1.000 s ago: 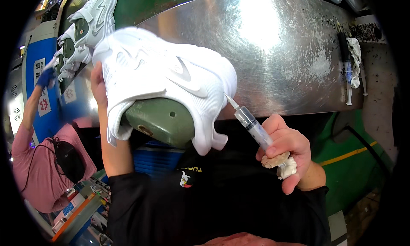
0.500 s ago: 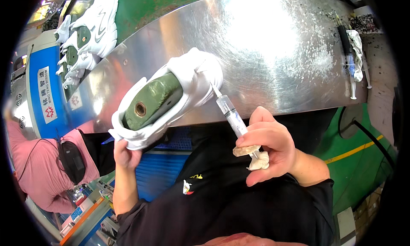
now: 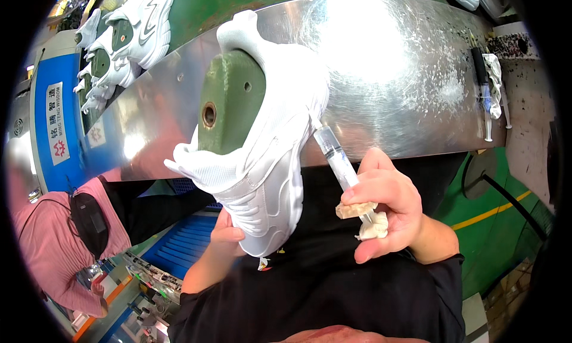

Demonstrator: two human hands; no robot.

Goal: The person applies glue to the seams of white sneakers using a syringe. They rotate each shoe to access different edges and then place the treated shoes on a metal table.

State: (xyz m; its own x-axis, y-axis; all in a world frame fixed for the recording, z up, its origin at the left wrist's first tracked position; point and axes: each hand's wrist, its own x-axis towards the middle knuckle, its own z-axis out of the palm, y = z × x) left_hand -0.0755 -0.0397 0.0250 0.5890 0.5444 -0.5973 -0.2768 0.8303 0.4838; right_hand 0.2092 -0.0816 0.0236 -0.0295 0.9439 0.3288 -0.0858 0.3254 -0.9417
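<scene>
the shoe [image 3: 268, 158] is in front of the wearer, between the two hands, with its toe near the black shirt [image 3: 333, 289] and its heel over the table. the right hand [image 3: 369, 209] is at the right side of the shoe and apart from it; it is half closed, with the fingers around the syringe [image 3: 338, 161]. the left hand [image 3: 225, 231] is under the toe and grips it; most of its fingers are hidden behind the shoe, so how far they are bent i cannot tell. the syringe tip is at the sole edge, but if it touches, i cannot see well.

the table [image 3: 417, 114] is of shiny metal, with many scratches. below it on the right is a green floor [image 3: 485, 248] with a yellow line. on the left a person in pink [image 3: 50, 236] is standing near a blue panel [image 3: 43, 158]. at the far left end are several white shoes [image 3: 152, 33]. on the right end lie a white rag [image 3: 494, 84], a black-handled tool [image 3: 478, 63] and a second syringe [image 3: 488, 108].

the shoe is white and tilted, with its opening to the left; a green last [image 3: 235, 119] fills it, with one bigger hole and one smaller.
</scene>
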